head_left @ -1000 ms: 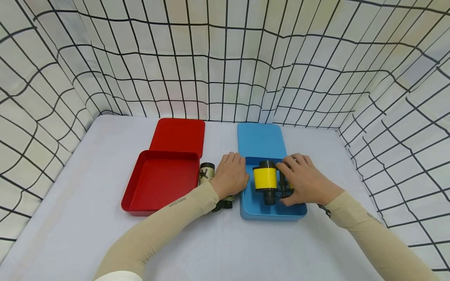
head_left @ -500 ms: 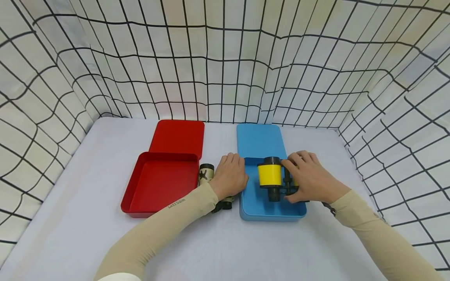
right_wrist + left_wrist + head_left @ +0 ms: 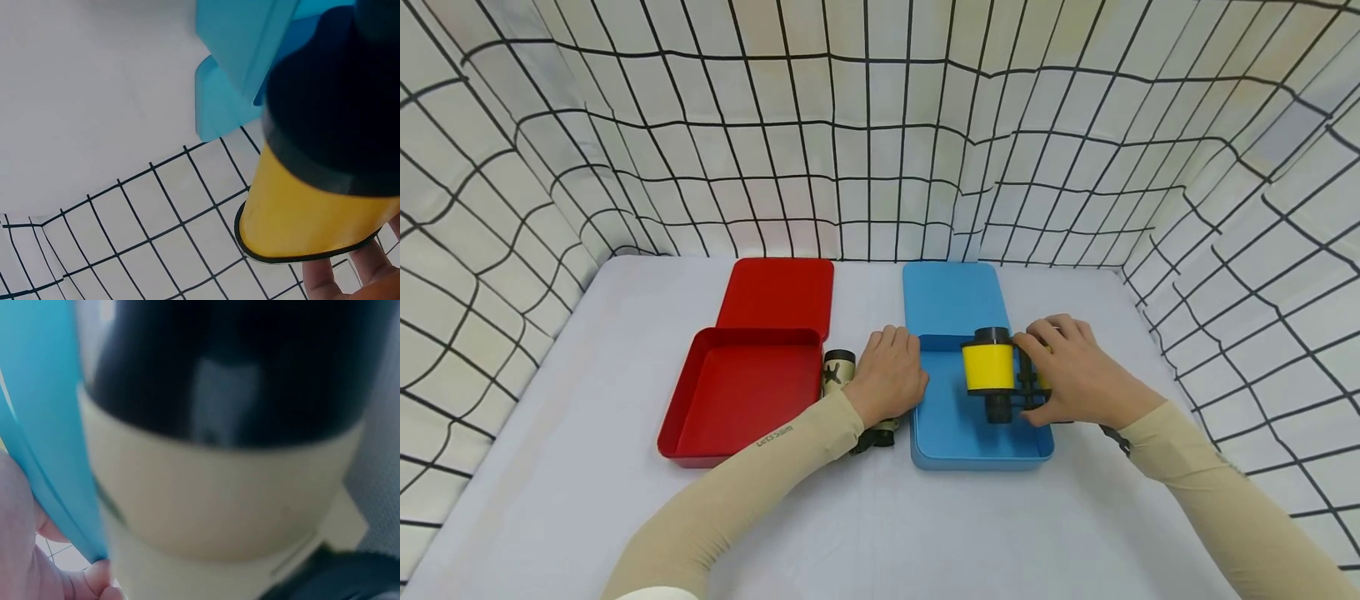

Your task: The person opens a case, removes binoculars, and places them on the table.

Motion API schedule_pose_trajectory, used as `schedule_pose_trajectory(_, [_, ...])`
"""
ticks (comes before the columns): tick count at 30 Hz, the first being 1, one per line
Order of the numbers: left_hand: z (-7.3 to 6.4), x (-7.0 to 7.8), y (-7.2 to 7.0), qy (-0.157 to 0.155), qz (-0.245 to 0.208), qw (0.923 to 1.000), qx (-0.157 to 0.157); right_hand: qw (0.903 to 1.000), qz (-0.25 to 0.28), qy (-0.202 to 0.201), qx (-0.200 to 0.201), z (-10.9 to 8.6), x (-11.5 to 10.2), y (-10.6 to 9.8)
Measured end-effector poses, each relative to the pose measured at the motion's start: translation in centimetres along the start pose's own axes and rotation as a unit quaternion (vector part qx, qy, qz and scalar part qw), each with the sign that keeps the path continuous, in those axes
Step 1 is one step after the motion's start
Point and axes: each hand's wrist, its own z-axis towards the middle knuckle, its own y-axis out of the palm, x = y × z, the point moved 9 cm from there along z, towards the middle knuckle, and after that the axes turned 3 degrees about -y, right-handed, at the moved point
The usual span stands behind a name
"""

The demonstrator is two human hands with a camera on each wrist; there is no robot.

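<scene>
My right hand (image 3: pixel 1077 371) grips a pair of yellow and black binoculars (image 3: pixel 988 367) over the right part of an open blue box (image 3: pixel 981 461). One yellow barrel (image 3: pixel 312 206) fills much of the right wrist view, with fingertips (image 3: pixel 322 275) on its far side. My left hand (image 3: pixel 891 375) holds the left wall of the blue box, its fingers on both sides of the wall (image 3: pixel 50 481) in the left wrist view. Beneath this hand and its wrist lies a second pair of binoculars, camouflage-patterned (image 3: pixel 837 373), partly hidden.
An open red box (image 3: pixel 681 408) stands to the left, its lid (image 3: pixel 778 292) folded back. The blue lid (image 3: pixel 955 296) also lies back. A white table (image 3: pixel 940 542) carries everything, with white walls (image 3: pixel 865 150) lined in a black grid around it.
The yellow binoculars have moved right and slightly away from me, with my right hand around them. My left hand has stayed at the blue box's left wall.
</scene>
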Motion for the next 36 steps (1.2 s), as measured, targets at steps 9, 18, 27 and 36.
schedule_pose_trajectory(9, [0.1, -0.1, 0.2, -0.004, -0.007, 1.0000, 0.006, 0.9999, -0.006, 0.014, 0.007, -0.6, 1.4, -0.1])
schedule_pose_trajectory(18, [0.1, -0.1, 0.2, -0.005, -0.008, 1.0000, -0.001, 0.9994, -0.008, 0.031, 0.015, -1.5, 2.7, -0.2])
schedule_pose_trajectory(27, [-0.1, 0.2, 0.0, -0.001, -0.017, 0.9998, -0.008, 0.9988, 0.003, 0.042, 0.025, -2.4, 3.9, -0.2])
schedule_pose_trajectory(36, [-0.1, 0.1, -0.1, -0.003, -0.007, 1.0000, 0.000, 0.9980, -0.002, 0.052, 0.036, -3.0, 4.8, -0.3])
